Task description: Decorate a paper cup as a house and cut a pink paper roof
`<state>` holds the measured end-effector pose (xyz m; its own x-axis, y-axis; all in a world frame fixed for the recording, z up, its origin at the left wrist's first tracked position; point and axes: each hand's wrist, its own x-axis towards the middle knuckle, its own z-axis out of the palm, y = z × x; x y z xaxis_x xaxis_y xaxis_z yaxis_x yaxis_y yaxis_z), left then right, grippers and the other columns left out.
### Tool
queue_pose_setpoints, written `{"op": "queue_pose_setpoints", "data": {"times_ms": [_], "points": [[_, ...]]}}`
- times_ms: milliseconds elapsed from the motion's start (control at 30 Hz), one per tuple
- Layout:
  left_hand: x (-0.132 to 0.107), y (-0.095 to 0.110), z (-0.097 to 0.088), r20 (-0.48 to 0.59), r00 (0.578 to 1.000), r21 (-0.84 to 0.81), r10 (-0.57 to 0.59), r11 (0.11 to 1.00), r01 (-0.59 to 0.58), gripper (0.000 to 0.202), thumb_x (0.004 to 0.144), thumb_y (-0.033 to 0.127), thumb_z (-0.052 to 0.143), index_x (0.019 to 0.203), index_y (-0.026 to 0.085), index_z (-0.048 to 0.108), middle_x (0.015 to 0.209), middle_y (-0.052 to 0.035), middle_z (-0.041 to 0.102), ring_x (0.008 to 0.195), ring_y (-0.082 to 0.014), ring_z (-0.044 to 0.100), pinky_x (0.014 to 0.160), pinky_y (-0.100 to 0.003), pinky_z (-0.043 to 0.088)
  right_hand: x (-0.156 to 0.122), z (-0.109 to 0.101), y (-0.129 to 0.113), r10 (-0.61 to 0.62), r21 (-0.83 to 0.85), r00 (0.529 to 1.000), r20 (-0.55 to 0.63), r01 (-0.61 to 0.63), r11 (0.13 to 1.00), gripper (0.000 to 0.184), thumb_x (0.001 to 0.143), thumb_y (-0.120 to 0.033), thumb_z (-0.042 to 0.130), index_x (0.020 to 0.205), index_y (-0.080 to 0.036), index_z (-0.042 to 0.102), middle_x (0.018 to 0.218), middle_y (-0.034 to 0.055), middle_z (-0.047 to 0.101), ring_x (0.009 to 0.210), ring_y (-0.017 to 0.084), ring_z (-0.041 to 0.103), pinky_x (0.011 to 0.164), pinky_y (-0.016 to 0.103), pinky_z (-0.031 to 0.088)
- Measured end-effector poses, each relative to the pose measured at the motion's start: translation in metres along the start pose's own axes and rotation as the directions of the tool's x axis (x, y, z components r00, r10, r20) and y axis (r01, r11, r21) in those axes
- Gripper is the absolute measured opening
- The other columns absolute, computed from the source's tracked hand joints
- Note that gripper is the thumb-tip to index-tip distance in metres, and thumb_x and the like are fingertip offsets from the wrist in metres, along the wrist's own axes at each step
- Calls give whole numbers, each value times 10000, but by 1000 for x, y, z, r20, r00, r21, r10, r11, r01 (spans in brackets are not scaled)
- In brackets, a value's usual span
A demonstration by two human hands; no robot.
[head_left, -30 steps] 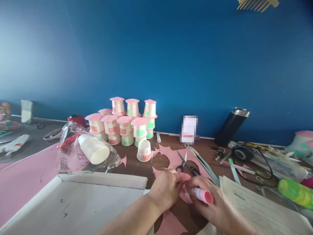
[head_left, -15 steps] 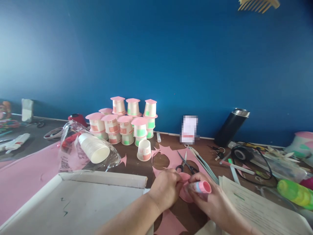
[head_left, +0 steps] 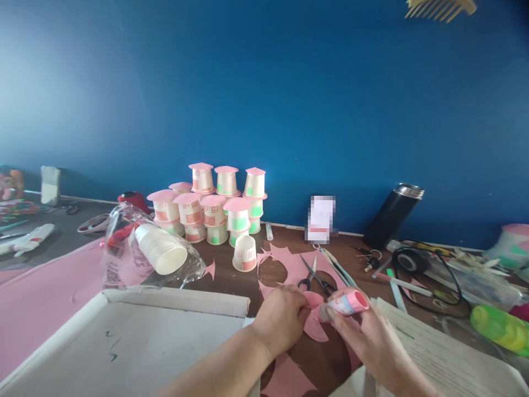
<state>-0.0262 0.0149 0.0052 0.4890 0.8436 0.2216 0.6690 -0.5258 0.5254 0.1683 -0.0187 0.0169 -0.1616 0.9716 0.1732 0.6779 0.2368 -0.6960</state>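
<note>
My left hand (head_left: 281, 315) is closed, pinching the left edge of a cut pink paper circle (head_left: 316, 331). Fingers of my right hand (head_left: 368, 333) wrap round a pink glue stick (head_left: 350, 302), whose lower end points at that circle; whether it touches the paper is hard to see. Just beyond, black-handled scissors (head_left: 306, 283) lie on a pink sheet with round holes (head_left: 285, 256). A single paper cup (head_left: 244, 259) with drawn windows and a door stands upside down. Behind it are stacked paper-cup houses (head_left: 214, 212) with pink paper roofs.
A white box lid (head_left: 173, 342) sits at front left, with a plastic bag of nested cups (head_left: 162, 251) behind it. To the right are written papers (head_left: 446, 347), a black flask (head_left: 390, 218), a cable (head_left: 458, 281) and a green-yellow bottle (head_left: 500, 328). A blue wall (head_left: 289, 99) rises behind.
My right hand has shifted slightly to the right and up with the glue stick, showing more of its tube and of the paper circle. My left hand has hardly moved.
</note>
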Motion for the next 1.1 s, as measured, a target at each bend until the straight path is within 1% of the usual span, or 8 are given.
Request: {"op": "queue_pose_setpoints", "data": {"times_ms": [233,367,567,700,767,833,967,1100], "points": [[-2,-1,1,-8,1000,-3,13,1000,-13,234,851,160,498,715,176,687,797,-50,696,777,-190,634,710,-274,463,4,4,-6,-3,-71,1000,12,4,997,170,902,-400,518,857,-236,524,848,15,653,798,215,620,741,313,475],[-3,-1,2,-17,1000,-8,21,1000,-21,227,859,173,496,739,189,688,807,-37,691,788,-185,629,723,-272,462,-2,2,-6,-18,-90,999,44,22,996,134,902,-339,486,813,-240,494,791,-2,624,737,197,596,710,303,468],[-4,-2,1,-19,1000,-13,21,1000,-21,210,845,163,509,720,184,677,768,-25,664,738,-165,615,677,-257,442,-2,5,-11,-8,-127,989,151,27,992,89,868,-253,489,783,-238,469,780,-10,610,723,185,579,687,303,455],[-4,-1,1,-13,1000,-13,19,1000,-19,201,842,165,513,733,190,679,762,-19,660,728,-161,613,666,-254,439,0,5,-14,-10,-137,989,148,30,990,66,833,-193,485,781,-234,479,778,-15,616,714,179,572,689,306,445],[-4,-1,1,-13,1000,-8,18,1000,-18,216,852,166,496,747,190,683,780,-24,668,747,-165,617,683,-257,445,-1,2,-11,28,-110,991,132,-13,994,75,842,-229,490,767,-230,487,739,-13,605,684,183,568,646,300,440],[-3,0,0,-6,1000,-1,13,1000,-13,232,856,166,485,741,182,685,797,-34,679,764,-175,621,698,-266,453,-4,-4,-8,83,-26,990,111,-81,996,164,877,-317,479,741,-227,488,675,-11,577,635,185,556,581,290,427],[-2,0,-1,14,1000,8,0,1000,-1,213,819,154,509,691,166,680,788,-48,684,743,-183,621,689,-278,467,-6,-14,-6,31,226,995,91,-51,973,277,905,-455,473,764,-220,516,706,6,579,674,196,560,638,301,456],[-2,1,-3,22,1000,11,-3,1000,3,211,820,143,502,733,167,692,817,-56,696,776,-190,632,702,-279,477,-4,-10,-11,15,214,994,109,-38,976,251,910,-417,466,747,-226,477,689,-13,519,648,176,503,607,286,438]]}}
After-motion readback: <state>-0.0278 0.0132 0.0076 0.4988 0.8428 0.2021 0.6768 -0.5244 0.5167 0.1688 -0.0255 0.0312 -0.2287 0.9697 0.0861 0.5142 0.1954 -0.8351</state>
